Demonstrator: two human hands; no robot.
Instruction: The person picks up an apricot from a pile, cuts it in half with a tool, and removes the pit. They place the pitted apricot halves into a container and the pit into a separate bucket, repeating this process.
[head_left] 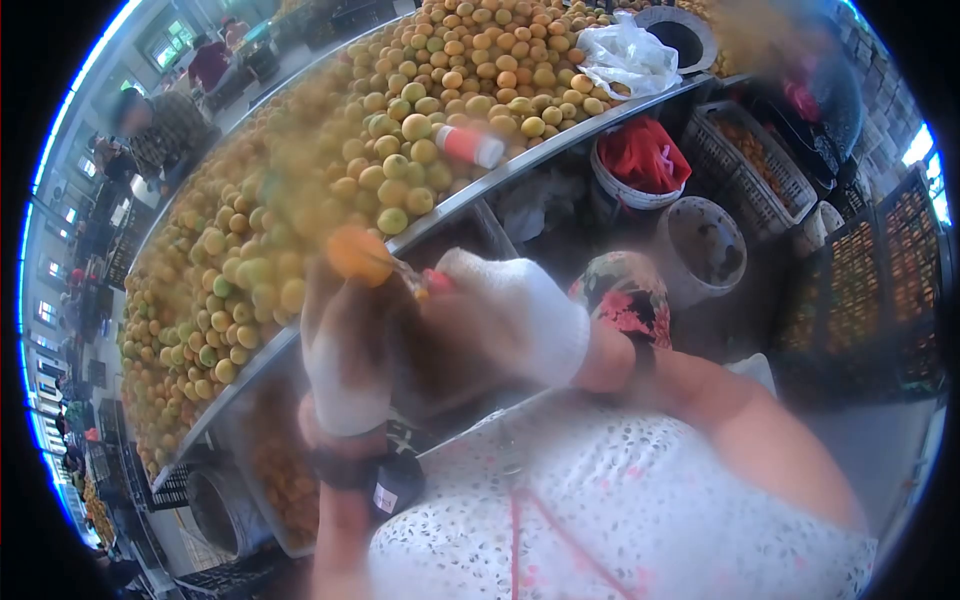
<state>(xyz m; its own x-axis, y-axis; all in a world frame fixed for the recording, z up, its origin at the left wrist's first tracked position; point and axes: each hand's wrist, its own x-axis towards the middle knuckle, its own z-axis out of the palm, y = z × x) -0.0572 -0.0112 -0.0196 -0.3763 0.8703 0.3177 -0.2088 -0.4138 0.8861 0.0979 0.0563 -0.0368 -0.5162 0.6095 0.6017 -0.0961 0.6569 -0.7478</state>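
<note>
My left hand [350, 345], in a white glove stained brown, holds an orange fruit [358, 255] at its fingertips. Close beside it on the right, my right hand [515, 310], gloved the same way, is closed on a small tool with a red handle [437, 283]. The tool's thin metal part reaches toward the fruit; blur hides its exact shape and whether it touches. Beyond both hands, a heap of yellow-orange and greenish fruits [400, 180] fills a metal-edged table [560, 142]. A red and white cylinder [470, 146] lies on the heap.
White plastic bag [630, 55] and a round container [690, 35] stand at the table's edge. Below are a bucket with red cloth [640, 165], a dirty bucket [705, 245], a crate [760, 150] and dark crates [870, 290]. People [160, 130] sit at far left; another [830, 80] is at upper right.
</note>
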